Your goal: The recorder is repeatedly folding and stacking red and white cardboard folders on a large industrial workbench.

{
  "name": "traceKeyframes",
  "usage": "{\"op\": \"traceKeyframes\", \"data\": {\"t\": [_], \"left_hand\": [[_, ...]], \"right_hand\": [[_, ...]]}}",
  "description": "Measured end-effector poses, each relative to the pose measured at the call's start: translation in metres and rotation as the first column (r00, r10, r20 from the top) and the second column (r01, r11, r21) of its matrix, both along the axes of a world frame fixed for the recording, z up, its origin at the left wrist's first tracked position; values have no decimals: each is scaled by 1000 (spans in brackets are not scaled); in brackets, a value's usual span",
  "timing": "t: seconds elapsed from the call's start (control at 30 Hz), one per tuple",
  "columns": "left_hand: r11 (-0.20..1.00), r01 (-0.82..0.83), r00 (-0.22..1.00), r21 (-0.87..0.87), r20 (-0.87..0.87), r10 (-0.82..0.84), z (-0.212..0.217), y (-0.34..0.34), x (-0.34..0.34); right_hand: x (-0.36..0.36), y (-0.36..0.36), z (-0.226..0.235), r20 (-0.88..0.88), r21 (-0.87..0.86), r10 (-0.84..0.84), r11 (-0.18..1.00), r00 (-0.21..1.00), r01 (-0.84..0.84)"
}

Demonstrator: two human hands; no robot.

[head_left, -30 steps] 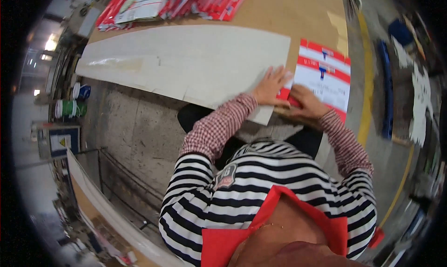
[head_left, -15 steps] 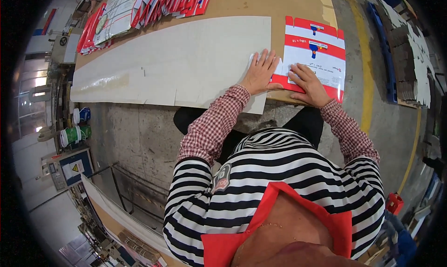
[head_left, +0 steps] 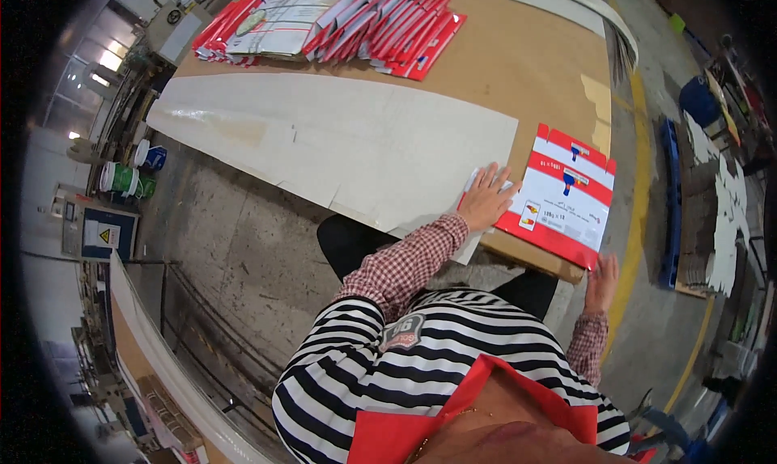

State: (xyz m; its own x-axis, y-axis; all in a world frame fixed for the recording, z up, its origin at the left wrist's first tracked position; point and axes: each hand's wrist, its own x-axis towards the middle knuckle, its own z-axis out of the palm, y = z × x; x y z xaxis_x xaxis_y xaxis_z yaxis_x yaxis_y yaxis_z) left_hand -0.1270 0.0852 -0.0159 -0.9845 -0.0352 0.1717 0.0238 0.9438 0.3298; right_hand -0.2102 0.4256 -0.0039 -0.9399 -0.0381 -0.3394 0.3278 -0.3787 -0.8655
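Observation:
A flat red-and-white printed carton (head_left: 566, 190) lies at the right end of the table, its near right corner at the table's edge. My left hand (head_left: 490, 197) rests on the carton's left end, fingers spread, where it meets the large white cardboard sheet (head_left: 356, 132). Beside the near right corner is my right hand (head_left: 601, 284), with its fingers stretched upward along the edge. It seems to touch that corner, but I see no clear grip.
A row of folded red-and-white cartons (head_left: 348, 27) leans across the far left of the brown tabletop (head_left: 518, 67). On the floor at right, a blue pallet (head_left: 670, 205) stands by stacked grey cardboard (head_left: 712, 213). Buckets (head_left: 121, 179) stand at left.
My right hand has moved off the carton's face, down and right to its near corner. My left hand stays on the left end. The view has shifted, showing more of the far table.

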Motion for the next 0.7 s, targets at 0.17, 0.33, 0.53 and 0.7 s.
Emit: {"op": "traceKeyframes", "data": {"t": [0.17,0.33,0.53,0.7], "left_hand": [[913,-93,989,398,-73,132,-4,5,-17],[770,-29,845,637,-396,360,42,21,-35],[964,-116,992,240,75,100,49,-11,49],[999,-19,982,44,187,11,53,-3,83]], "right_hand": [[38,-114,47,89,-309,233,931,968,-196],[-58,-227,35,-475,66,267,961,839,-268],[-261,-209,103,-352,337,754,654,554,-677],[-293,-277,112,74,526,976,135,204,-839]]}}
